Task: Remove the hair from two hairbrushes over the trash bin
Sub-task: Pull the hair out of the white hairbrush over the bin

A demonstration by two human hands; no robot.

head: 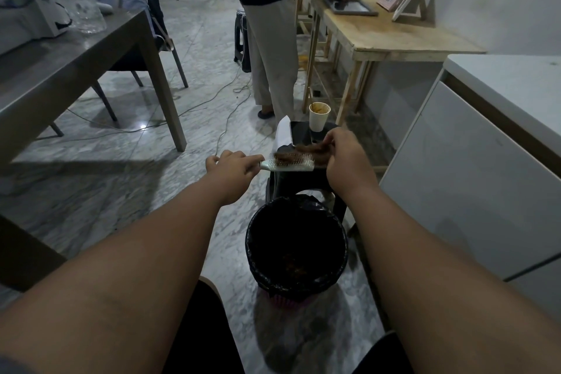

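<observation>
My left hand (232,165) grips the handle of a white hairbrush (288,164), held level with its bristles up. Brown hair (306,152) is tangled in the bristles, and my right hand (343,155) pinches a clump of it at the brush's far end. The brush hangs above a black stool (303,182), just beyond the trash bin (252,240). That bin has a black bag liner and stands on the floor between my knees, with some brown hair lying inside. No second brush is visible.
On the stool stand a paper cup (318,117), a dark phone (300,132) and a white paper (283,133). A person (270,39) stands at a wooden table (394,36) ahead. A grey table (76,61) is at left, a white cabinet (485,161) at right. Cables cross the floor.
</observation>
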